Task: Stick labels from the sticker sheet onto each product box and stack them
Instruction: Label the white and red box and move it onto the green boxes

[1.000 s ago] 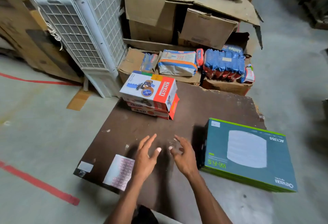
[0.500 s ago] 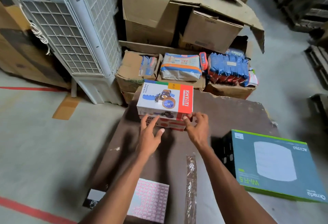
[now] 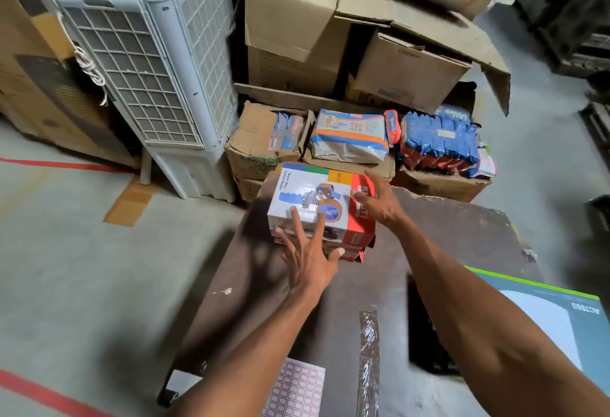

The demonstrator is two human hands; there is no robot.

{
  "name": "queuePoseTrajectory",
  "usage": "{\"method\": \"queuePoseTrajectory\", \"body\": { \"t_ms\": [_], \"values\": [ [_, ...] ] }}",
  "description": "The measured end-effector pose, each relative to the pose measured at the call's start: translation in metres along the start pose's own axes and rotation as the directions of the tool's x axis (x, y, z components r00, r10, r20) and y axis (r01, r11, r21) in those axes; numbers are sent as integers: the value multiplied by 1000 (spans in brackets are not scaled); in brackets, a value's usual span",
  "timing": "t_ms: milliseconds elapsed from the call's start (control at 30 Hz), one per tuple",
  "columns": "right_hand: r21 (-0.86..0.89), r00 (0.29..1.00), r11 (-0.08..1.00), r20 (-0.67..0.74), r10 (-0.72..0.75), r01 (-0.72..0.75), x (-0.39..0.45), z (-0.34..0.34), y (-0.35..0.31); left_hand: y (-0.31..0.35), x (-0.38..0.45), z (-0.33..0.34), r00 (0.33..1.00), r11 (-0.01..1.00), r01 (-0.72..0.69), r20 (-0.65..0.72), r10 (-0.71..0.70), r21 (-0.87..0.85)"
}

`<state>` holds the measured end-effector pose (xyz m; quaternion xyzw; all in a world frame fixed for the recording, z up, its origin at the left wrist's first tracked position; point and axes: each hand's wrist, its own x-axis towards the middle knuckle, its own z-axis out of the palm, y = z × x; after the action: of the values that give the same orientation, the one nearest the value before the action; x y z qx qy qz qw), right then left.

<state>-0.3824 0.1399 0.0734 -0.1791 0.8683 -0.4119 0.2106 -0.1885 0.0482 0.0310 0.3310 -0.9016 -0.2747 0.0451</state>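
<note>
Warehouse clutter rings a dark brown surface (image 3: 445, 238) set low over a grey concrete floor. On it, the fingers (image 3: 321, 223) of the left hand (image 3: 307, 261) are spread straight and apart, their tips over the near edge of the top product box (image 3: 317, 205), with the thumb low by the boxes beneath; whether they press the cardboard or only hover cannot be told. The right hand (image 3: 379, 200) is also open, its fingers loosely extended over the red end of the same box, gripping nothing. Half a second ago both hands were bunched at the near side of the stack; a second ago they were hanging over bare board, well short of it. Now they have reached further and bracket the top box from both sides, which probably means the person is about to lift it off or square it up for a label. That box is white with a picture of a tape dispenser, a coloured strip along the far edge and a red end panel; it sits at the far end of the surface on at least two similar boxes. Nearer the person, the sticker sheet (image 3: 297, 390), pink-ruled with small labels, lies at the near edge, untouched between the forearms, and a large teal box (image 3: 541, 317) rests well to the right.
</note>
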Motion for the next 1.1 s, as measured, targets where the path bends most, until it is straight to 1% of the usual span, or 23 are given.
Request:
{"method": "queuePoseTrajectory", "body": {
  "t_ms": [133,200,333,433,500,600,733,833,900,1000,1100],
  "values": [
    [-5,997,998,-34,67,-67,-3,-1,1,10,-4,18,991,984,-132,-1,133,-117],
    [-37,997,996,-19,76,-77,-6,-2,2,17,-6,25,987,976,-156,18,161,-151],
    [-66,996,994,-4,85,-85,-1,-4,21,27,-7,37,988,963,-154,-8,156,-222],
    [-16,993,993,31,114,-113,-13,-6,16,29,-8,40,992,955,-129,-35,125,-266],
    [23,989,991,67,129,-131,-18,-6,17,28,-9,40,993,958,-119,-48,110,-263],
    [74,989,988,68,128,-133,-25,-7,16,25,-14,40,991,948,-131,-75,114,-292],
    [159,997,985,50,58,-65,-38,-7,3,26,-29,25,983,923,-155,-146,109,-351],
    [230,998,973,60,-27,13,-56,-9,-20,21,-49,-2,952,889,-232,-279,125,-394],
    [277,992,958,80,-100,75,-72,-9,-41,17,-67,-21,918,870,-268,-383,101,-413],
    [264,974,951,112,-196,161,-98,-8,-68,11,-96,-47,879,855,-272,-475,35,-441],
    [220,970,959,126,-210,179,-121,-3,-82,6,-121,-67,853,858,-247,-521,-29,-451]
  ]
}}
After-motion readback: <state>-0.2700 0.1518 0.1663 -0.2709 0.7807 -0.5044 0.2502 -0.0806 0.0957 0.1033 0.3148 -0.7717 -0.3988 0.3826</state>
